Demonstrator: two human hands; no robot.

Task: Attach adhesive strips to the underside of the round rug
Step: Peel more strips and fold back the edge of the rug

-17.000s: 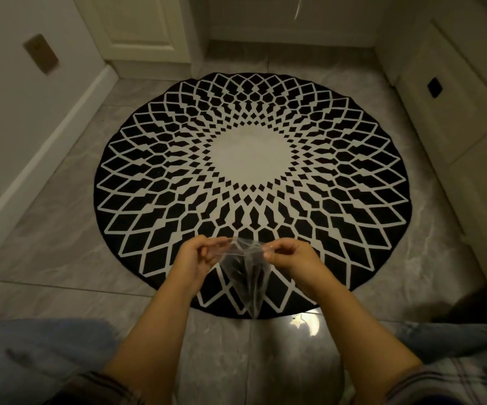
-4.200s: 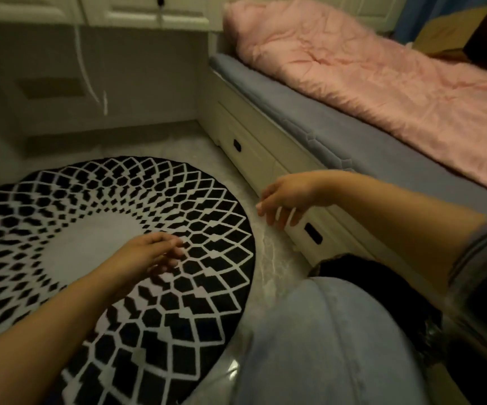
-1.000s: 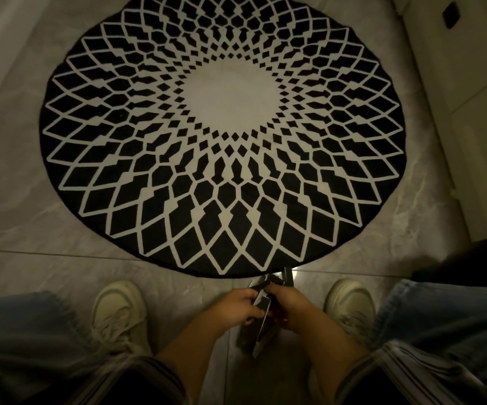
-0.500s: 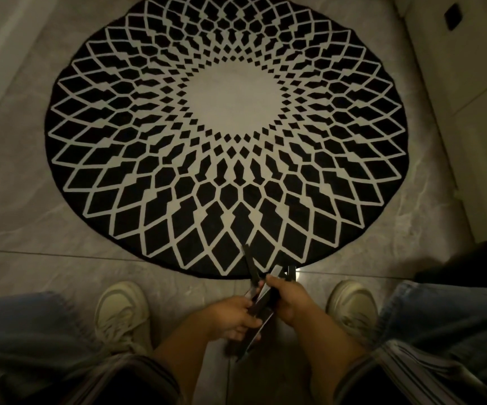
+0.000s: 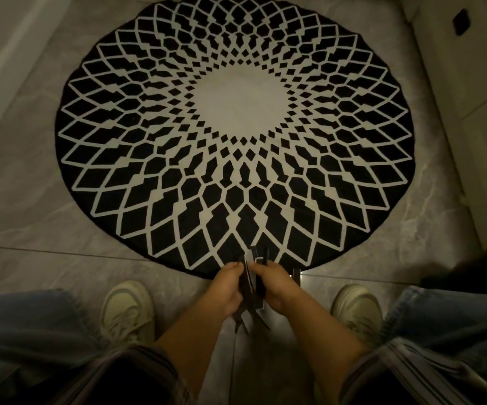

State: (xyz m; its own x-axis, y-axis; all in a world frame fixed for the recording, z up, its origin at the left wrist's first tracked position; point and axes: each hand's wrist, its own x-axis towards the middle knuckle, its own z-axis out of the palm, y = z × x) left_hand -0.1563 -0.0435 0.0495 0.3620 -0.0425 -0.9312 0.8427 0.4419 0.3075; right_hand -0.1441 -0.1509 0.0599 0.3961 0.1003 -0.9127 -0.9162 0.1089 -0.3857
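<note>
The round rug [image 5: 148,159] lies flat on the tiled floor, pattern side up, black with a white lattice and a pale centre. Just below its near edge, my left hand [image 5: 226,287] and my right hand [image 5: 277,289] together grip a bunch of dark adhesive strips [image 5: 252,283]. The strips stick out above my fingers over the rug's rim and hang below my palms. Both hands are closed on the bunch, thumbs on top.
My two pale sneakers [image 5: 128,312] [image 5: 356,309] stand on the grey tiles either side of my hands, with jeans-clad knees at both lower corners. A white cabinet front [image 5: 470,83] runs along the right. A baseboard [image 5: 5,51] borders the left.
My hands have shifted slightly forward and closer together, gathering the strips into a tighter bunch. A strip that pointed up over the rug edge half a second ago now sits lower.
</note>
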